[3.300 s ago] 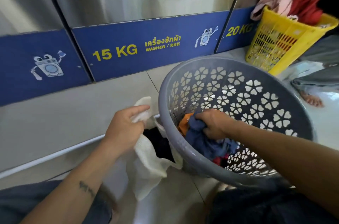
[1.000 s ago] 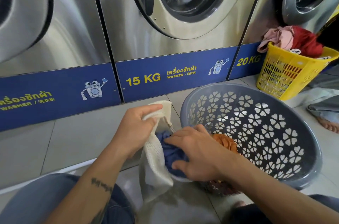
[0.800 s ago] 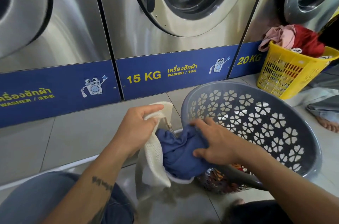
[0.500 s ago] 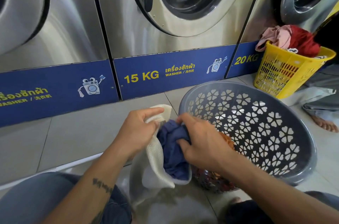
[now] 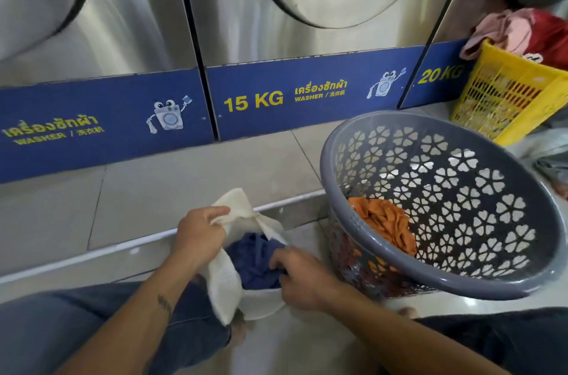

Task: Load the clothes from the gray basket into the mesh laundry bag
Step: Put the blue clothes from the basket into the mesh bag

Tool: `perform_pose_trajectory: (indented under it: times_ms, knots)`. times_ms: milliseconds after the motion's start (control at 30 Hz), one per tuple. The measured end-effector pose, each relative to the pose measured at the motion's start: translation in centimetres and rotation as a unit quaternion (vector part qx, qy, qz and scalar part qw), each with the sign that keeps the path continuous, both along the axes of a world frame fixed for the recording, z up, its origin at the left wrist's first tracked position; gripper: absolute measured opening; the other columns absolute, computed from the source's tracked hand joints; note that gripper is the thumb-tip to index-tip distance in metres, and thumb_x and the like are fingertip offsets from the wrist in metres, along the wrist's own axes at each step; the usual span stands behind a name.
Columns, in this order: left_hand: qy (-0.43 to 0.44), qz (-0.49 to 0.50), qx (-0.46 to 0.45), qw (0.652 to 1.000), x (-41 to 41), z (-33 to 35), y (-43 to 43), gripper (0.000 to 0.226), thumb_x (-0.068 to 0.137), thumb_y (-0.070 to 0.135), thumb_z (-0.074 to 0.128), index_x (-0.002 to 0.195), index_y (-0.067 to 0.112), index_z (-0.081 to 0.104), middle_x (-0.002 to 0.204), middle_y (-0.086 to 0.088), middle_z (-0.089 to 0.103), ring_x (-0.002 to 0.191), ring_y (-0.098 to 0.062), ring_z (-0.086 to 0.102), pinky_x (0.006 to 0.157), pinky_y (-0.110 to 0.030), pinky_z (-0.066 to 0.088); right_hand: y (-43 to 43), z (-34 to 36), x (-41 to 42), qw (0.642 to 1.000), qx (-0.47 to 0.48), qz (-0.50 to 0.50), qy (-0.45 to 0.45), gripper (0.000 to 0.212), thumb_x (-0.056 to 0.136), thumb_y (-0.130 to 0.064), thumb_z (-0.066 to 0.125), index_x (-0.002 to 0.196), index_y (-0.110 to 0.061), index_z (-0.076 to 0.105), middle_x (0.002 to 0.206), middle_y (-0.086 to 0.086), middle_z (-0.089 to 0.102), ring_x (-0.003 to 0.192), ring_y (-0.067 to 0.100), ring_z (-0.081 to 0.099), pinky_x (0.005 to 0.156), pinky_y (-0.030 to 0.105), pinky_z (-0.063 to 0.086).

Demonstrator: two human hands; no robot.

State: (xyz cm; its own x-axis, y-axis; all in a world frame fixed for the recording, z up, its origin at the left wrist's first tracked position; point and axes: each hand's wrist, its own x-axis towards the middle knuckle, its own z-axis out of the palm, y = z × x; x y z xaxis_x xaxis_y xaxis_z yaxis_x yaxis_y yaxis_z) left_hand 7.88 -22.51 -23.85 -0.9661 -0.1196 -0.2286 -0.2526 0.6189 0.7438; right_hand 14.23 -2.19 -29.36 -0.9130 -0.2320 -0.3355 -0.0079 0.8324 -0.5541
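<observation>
One piece in so far, going by what shows: a blue garment [image 5: 255, 264] bundled in the mouth of the mesh bag [image 5: 222, 288], low down just left of the gray basket [image 5: 461, 286]. More to do: an orange garment [image 5: 384, 221] heaped against the basket's near-left wall, and under it a darker, red-patterned jumble glimpsed through the cut-outs, too dim to count. Midway at best, then, as a judgement; nothing zipped or closed. Hands close together at the bag, both left of the basket: left hand [image 5: 199, 236] pinching the bag's far edge and holding it up to keep the mouth open; right hand [image 5: 302, 276] at the near edge, fingers curled into the blue garment, apparently tucking it down. Bag cream-white, fine weave, soft and slumped, one flap standing up behind the left hand, the lower part drooping against a leg in jeans. Basket round, tipped toward the bag, walls pierced with flower-shaped holes. Beyond the basket to the right, a yellow crate [image 5: 507, 98] piled with pink and red clothes; behind the basket, a row of steel washers [image 5: 307, 21] with blue panels.
</observation>
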Motion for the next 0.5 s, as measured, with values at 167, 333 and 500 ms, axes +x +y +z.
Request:
perform_pose_trajectory:
  times_ms: [167,333,500]
  knots:
    - [0.006,-0.039,-0.037,0.999,-0.4,-0.8,-0.7,0.046,0.084,0.003,0.052,0.119,0.027,0.069,0.129,-0.004,0.064,0.091,-0.016,0.060,0.081,-0.024,0.044,-1.0,-0.2,-2.8,0.996,-0.004,-0.087,0.018,0.059,0.080,-0.022,0.058,0.135,-0.029,0.041,0.132,0.005,0.041,0.124,0.031,0.043,0.101,0.042,0.045]
    - [0.025,-0.081,-0.055,0.995,-1.2,-0.6,-0.1,0.046,0.086,0.007,0.052,0.124,0.028,0.068,0.127,0.000,0.061,0.104,-0.023,0.060,0.091,-0.034,0.050,-5.4,-2.8,-2.1,0.995,0.045,0.019,0.090,0.055,0.084,-0.028,0.061,0.137,-0.020,0.051,0.137,0.006,0.050,0.125,0.029,0.045,0.109,0.043,0.041]
    - [0.054,-0.122,-0.085,0.987,-1.6,-0.5,-0.4,0.048,0.084,0.003,0.054,0.124,0.025,0.068,0.118,0.002,0.064,0.109,-0.025,0.057,0.094,-0.033,0.047,-6.5,-6.4,-2.7,0.995,0.049,0.077,-0.045,0.066,0.094,-0.026,0.047,0.156,-0.017,0.028,0.159,0.014,0.035,0.144,0.036,0.032,0.119,0.045,0.027]
